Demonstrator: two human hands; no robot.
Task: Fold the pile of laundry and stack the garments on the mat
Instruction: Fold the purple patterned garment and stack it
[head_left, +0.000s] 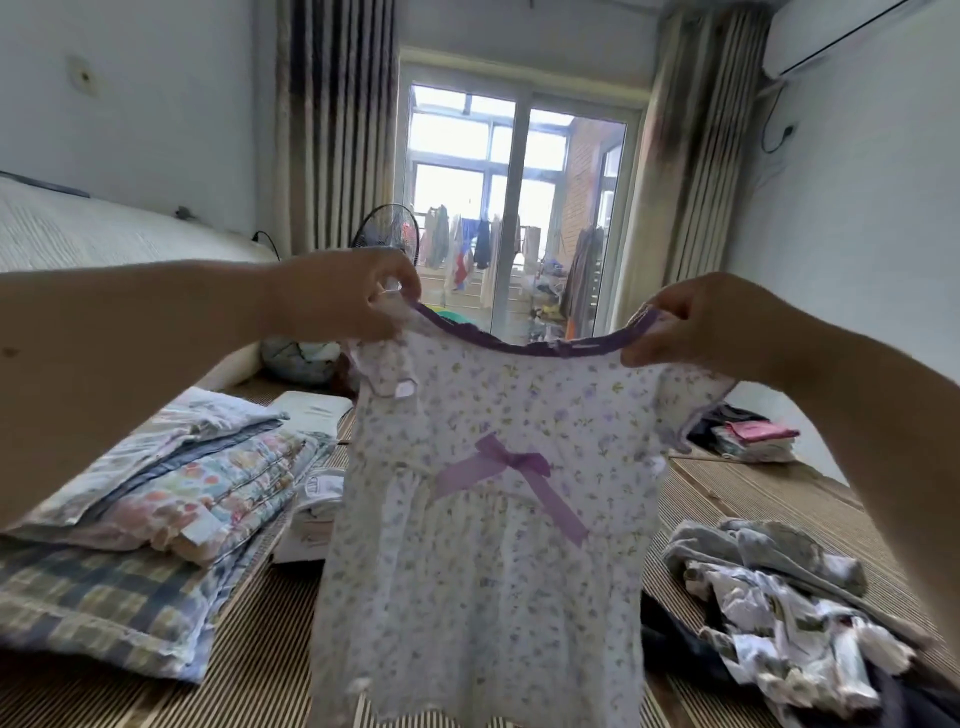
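Observation:
A small white dress (483, 561) with a lilac flower print, a purple neckline trim and a purple bow hangs upright in front of me, spread between both hands. My left hand (348, 296) pinches its left shoulder. My right hand (691, 325) pinches the right shoulder at the same height. The dress hem drops below the frame's lower edge. An unfolded heap of laundry (779, 618), grey, white-patterned and dark pieces, lies on the striped mat (743, 493) at the lower right. A small folded stack (753, 436) with a pink piece on top sits further back on the right.
Folded floral quilts on a checked pillow (156, 525) lie at the left. White folded items (317, 499) sit behind the dress. A bed (104, 228) runs along the left wall; a fan (387, 228) and a glass balcony door (519, 208) stand at the back.

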